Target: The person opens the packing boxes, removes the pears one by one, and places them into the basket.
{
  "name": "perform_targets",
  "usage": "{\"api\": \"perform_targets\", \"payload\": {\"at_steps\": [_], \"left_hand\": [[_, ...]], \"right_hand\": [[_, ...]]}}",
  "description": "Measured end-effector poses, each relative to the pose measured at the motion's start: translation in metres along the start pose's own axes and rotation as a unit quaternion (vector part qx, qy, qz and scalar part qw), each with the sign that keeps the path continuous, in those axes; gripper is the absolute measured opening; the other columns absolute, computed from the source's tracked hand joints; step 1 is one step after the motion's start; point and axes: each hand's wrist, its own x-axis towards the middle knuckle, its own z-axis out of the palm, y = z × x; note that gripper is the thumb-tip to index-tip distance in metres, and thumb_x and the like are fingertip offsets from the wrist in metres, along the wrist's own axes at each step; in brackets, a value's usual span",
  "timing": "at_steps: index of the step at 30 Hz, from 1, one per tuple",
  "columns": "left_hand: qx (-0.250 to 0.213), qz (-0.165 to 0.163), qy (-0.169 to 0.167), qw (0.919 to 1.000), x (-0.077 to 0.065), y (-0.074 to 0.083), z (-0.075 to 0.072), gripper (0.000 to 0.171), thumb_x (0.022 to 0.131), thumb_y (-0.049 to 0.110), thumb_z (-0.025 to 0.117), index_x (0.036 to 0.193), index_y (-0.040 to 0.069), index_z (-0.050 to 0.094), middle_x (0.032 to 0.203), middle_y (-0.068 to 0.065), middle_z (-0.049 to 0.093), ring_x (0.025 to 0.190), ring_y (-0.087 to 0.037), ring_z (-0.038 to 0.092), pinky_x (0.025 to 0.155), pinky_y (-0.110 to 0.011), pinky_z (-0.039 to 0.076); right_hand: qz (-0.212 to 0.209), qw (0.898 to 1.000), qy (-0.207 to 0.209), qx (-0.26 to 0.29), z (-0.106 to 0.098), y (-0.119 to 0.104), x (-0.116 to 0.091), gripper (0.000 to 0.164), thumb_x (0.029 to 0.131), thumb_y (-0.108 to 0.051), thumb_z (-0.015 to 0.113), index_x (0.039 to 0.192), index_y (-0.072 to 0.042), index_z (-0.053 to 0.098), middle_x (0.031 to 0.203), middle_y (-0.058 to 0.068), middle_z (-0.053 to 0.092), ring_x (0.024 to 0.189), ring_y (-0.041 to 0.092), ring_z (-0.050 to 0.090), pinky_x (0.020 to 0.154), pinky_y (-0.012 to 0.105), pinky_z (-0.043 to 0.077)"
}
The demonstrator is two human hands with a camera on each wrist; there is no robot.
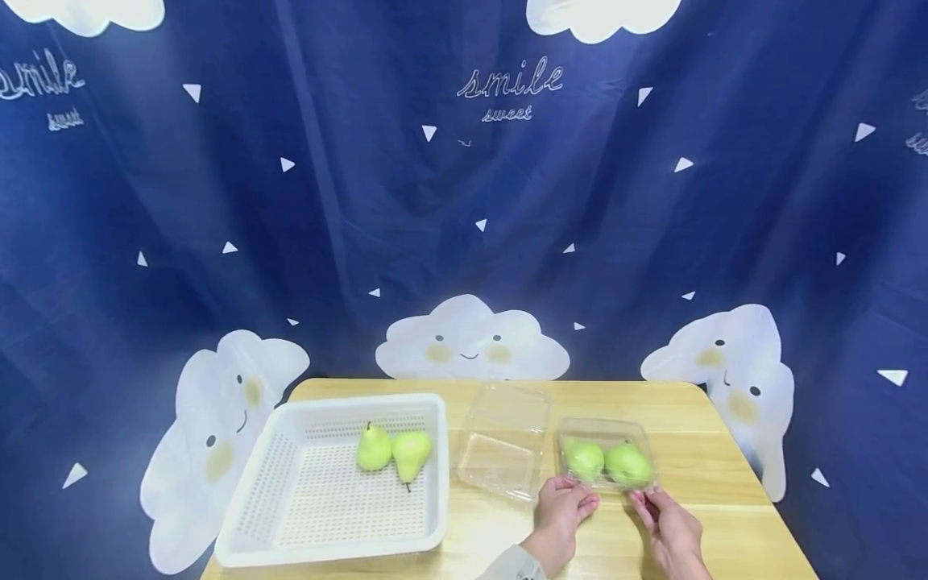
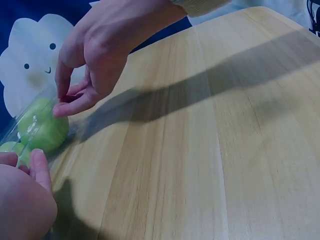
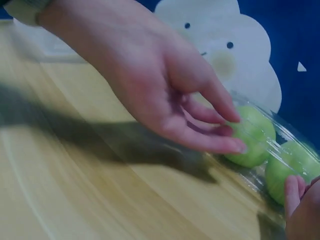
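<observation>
A clear plastic clamshell box (image 1: 603,429) on the right of the table holds two round green fruits (image 1: 627,465), whose kind I cannot tell for sure. Clear plastic lies over them in both wrist views. My left hand (image 1: 560,517) pinches the box's near left corner between thumb and fingers. At the near right corner, my right hand (image 1: 673,532) pinches the rim with its fingertips. The left wrist view has the right hand (image 2: 95,60) coming from above, while the right wrist view shows the left hand (image 3: 155,80) up close.
Left of the box, an unfolded clear clamshell (image 1: 505,439) lies on the wooden table (image 1: 696,451), with nothing in it. A white perforated plastic basket (image 1: 246,515) stands further left, holding two green pears (image 1: 411,455). A blue curtain (image 1: 406,242) hangs behind the table.
</observation>
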Motion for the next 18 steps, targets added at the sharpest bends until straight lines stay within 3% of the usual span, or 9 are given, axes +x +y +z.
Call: {"api": "perform_targets", "payload": {"at_steps": [11,18], "left_hand": [[0.001,-0.003,-0.012,0.9999,0.004,-0.004,-0.003,0.024,0.089,-0.003,0.07,0.11,-0.007,0.058,0.099,-0.02,0.072,0.09,-0.029,0.076,0.088,-0.042,0.067],[0.004,-0.012,-0.018,0.9998,0.004,-0.003,0.002,0.02,0.09,-0.001,0.07,0.107,-0.004,0.061,0.099,-0.017,0.073,0.086,-0.024,0.075,0.088,-0.04,0.067]], "right_hand": [[0.025,0.997,-0.067,0.016,0.003,0.027,-0.009,0.033,0.109,-0.004,0.042,0.092,-0.014,0.069,0.089,0.001,0.076,0.092,0.007,0.076,0.101,0.017,0.057],[0.021,0.996,-0.082,0.01,0.004,0.043,-0.01,0.032,0.109,-0.003,0.04,0.092,-0.01,0.066,0.088,0.0,0.075,0.09,0.007,0.075,0.1,0.016,0.057]]}}
